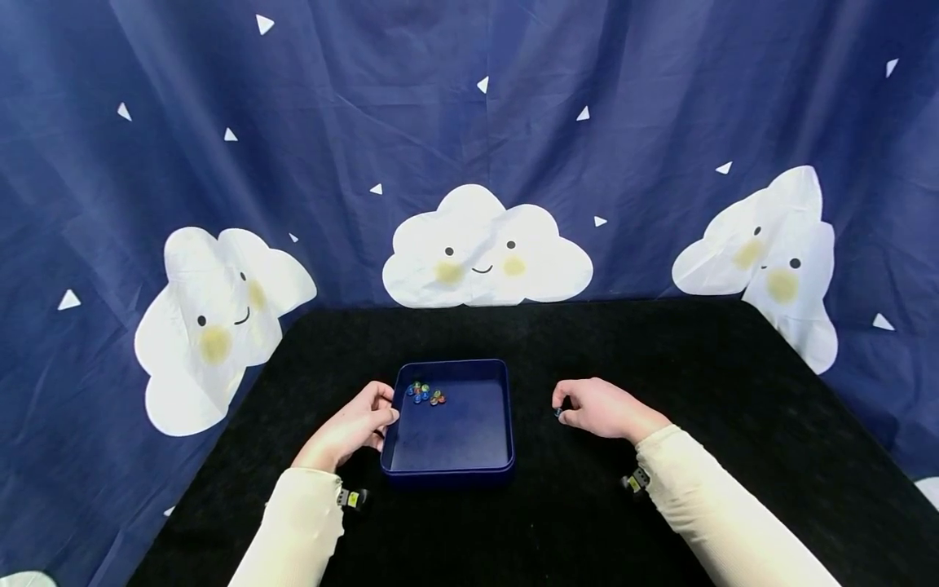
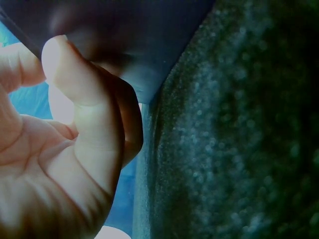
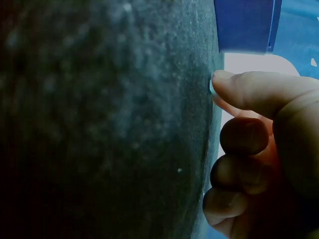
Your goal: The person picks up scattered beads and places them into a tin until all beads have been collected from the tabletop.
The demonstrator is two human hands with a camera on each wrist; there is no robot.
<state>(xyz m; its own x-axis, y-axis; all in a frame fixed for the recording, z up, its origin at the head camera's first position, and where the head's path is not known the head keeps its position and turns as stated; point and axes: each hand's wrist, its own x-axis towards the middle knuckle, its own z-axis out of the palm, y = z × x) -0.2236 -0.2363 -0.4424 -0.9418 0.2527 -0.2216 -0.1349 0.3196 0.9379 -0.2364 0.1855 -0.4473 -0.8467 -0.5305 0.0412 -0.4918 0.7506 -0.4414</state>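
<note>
A dark blue square tray (image 1: 460, 470) sits on the black cloth. Several small glass marbles (image 1: 425, 394), blue, green and orange, lie grouped in its far left corner. At the tray's left wall, my left hand (image 1: 357, 421) grips the side with thumb and curled fingers; its thumb (image 2: 62, 64) lies against the wall in the left wrist view. To the right of the tray, my right hand (image 1: 600, 409) pinches a small blue marble (image 1: 557, 412) between thumb and forefinger, low over the cloth. Mostly covered by the fingertips, that marble (image 3: 212, 88) shows only an edge in the right wrist view.
Black cloth (image 1: 587, 514) covers the table all around the tray. Behind it hangs a navy curtain (image 1: 469, 147) with white clouds and small triangles. A small camera device is strapped at each wrist, over cream sleeves (image 1: 722, 505).
</note>
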